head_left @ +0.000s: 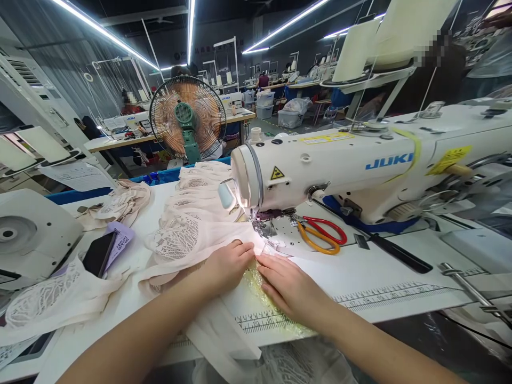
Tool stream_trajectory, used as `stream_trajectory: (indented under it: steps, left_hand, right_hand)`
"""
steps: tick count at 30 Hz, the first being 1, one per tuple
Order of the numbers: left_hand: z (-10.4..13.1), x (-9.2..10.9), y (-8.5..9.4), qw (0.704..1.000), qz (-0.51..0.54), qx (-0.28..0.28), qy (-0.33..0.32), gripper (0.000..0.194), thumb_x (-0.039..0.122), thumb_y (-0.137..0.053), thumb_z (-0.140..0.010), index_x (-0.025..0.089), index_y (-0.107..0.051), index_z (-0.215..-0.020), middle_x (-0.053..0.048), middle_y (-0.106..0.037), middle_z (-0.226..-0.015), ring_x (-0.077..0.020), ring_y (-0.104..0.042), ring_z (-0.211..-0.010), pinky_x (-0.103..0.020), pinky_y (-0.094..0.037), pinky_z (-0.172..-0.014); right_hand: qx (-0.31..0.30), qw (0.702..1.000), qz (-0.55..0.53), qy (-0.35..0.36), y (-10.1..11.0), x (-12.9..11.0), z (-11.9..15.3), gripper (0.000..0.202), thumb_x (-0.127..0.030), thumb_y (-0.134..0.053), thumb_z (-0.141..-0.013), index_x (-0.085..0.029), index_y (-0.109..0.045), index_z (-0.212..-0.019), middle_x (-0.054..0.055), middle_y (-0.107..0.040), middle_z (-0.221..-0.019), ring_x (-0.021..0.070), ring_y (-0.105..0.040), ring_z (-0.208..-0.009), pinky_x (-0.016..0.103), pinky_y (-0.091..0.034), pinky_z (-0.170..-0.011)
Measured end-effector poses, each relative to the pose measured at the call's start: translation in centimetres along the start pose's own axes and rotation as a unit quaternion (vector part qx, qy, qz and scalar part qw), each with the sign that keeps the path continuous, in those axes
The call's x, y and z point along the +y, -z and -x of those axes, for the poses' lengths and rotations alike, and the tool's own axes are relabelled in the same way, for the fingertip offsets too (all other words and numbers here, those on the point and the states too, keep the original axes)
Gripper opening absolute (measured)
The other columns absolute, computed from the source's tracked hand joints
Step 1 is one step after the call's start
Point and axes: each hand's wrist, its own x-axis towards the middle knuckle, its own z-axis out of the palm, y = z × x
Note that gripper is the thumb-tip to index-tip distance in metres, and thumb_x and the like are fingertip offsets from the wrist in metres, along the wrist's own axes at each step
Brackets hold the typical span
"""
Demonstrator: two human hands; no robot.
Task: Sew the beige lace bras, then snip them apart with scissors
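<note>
A pale beige bra [180, 237] with lace cups lies on the white table, its edge running under the needle area of a sewing machine [304, 165]. My left hand [230, 264] presses on the bra's band just in front of the presser foot [266, 226], fingers curled together. Close beside it, my right hand [290, 282] holds the same edge, fingers together and thumb tucked below. Between the hands and toward the table edge runs a crinkled, shiny yellowish strip [254, 285]. Fabric under both sets of fingertips is partly hidden.
Scissors [320, 234] with red and orange handles lie right of the needle, near a black-handled tool [400, 253]. More bras [200, 181] are heaped behind. At left are a phone [100, 253], purple paper [122, 240] and another bra [48, 298]. A fan [188, 117] stands beyond the table.
</note>
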Motion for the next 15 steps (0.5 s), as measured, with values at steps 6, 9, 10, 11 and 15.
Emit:
stream_trajectory:
  steps: [6,9,10,11,15]
  left_hand:
    - [-0.6,-1.3,0.4,0.999,0.036,0.011,-0.001,0.024,0.013,-0.038,-0.089,0.014,-0.056,-0.104,-0.008,-0.059,-0.119,-0.0183,-0.056,-0.098,-0.03,-0.05,-0.082]
    - [-0.8,-1.8,0.6,0.999,0.038,0.015,-0.007,0.024,0.014,-0.038,-0.089,0.014,-0.057,-0.103,-0.008,-0.059,-0.12,-0.0187,-0.056,-0.101,-0.03,-0.05,-0.084]
    - [-0.9,-1.9,0.6,0.999,0.039,0.015,-0.008,0.024,0.015,-0.038,-0.09,0.015,-0.057,-0.103,-0.008,-0.059,-0.12,-0.0188,-0.056,-0.101,-0.03,-0.05,-0.084]
    - [-0.9,-2.0,0.7,0.999,0.039,0.014,-0.009,0.024,0.016,-0.037,-0.09,0.015,-0.058,-0.103,-0.008,-0.059,-0.12,-0.0187,-0.056,-0.102,-0.03,-0.05,-0.084]
    - [-1.0,-2.3,0.5,0.999,0.037,0.022,-0.017,0.025,0.016,-0.037,-0.09,0.014,-0.059,-0.101,-0.008,-0.06,-0.119,-0.0185,-0.058,-0.1,-0.029,-0.049,-0.084]
  right_hand:
    - [0.005,1.0,-0.019,0.008,0.3,0.1,-0.1,0.026,-0.018,-0.041,-0.086,-0.012,-0.059,-0.103,0.014,-0.061,-0.117,0.0246,-0.053,-0.112,0.044,-0.044,-0.098]
    - [0.01,1.0,-0.024,0.008,0.4,0.1,-0.2,0.025,-0.018,-0.042,-0.085,-0.013,-0.059,-0.102,0.014,-0.061,-0.116,0.0239,-0.055,-0.11,0.044,-0.045,-0.096]
    - [0.012,1.0,-0.025,0.009,0.4,0.1,-0.2,0.024,-0.018,-0.042,-0.085,-0.013,-0.059,-0.101,0.014,-0.062,-0.115,0.0239,-0.055,-0.11,0.044,-0.046,-0.095]
    - [0.014,1.0,-0.026,0.01,0.5,0.1,-0.2,0.024,-0.018,-0.042,-0.085,-0.013,-0.06,-0.101,0.014,-0.062,-0.115,0.024,-0.055,-0.109,0.044,-0.046,-0.095]
    - [0.011,1.0,-0.025,0.013,0.5,0.1,-0.2,0.023,-0.017,-0.044,-0.085,-0.011,-0.06,-0.099,0.015,-0.062,-0.113,0.0256,-0.056,-0.109,0.044,-0.047,-0.094]
